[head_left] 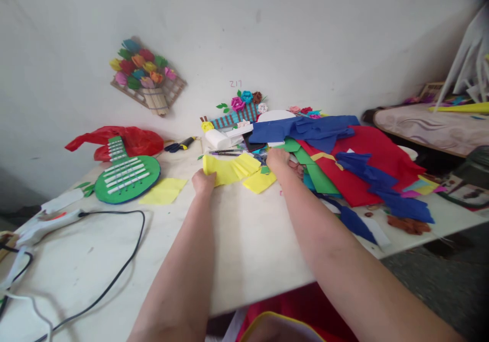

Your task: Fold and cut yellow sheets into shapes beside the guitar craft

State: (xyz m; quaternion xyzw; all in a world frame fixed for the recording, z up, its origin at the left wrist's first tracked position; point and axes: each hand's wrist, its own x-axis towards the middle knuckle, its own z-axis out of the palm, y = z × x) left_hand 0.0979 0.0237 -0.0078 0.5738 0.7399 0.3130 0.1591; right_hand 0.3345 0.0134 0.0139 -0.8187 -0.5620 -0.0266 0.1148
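Observation:
Yellow crepe paper point(228, 171) lies over the middle of the white table, its left end pinched between the fingers of my left hand point(204, 181). My right hand point(277, 160) is at the edge of the paper pile, its fingers bent beside scissors point(261, 155); what they hold, if anything, is hidden. Just below it is another yellow piece point(260, 181), and a flat yellow sheet point(163, 191) rests left of my left hand. Green paper point(319, 176) lies to the right of my right hand.
A green lute-shaped craft point(153, 171) and red plastic point(147, 141) are at the left, near black-yellow scissors point(181, 144). A black cable point(133, 250) curls from a power strip point(53, 226). Red point(382, 151) and blue paper point(305, 128) heap up at the right. Paper flowers hang on the wall.

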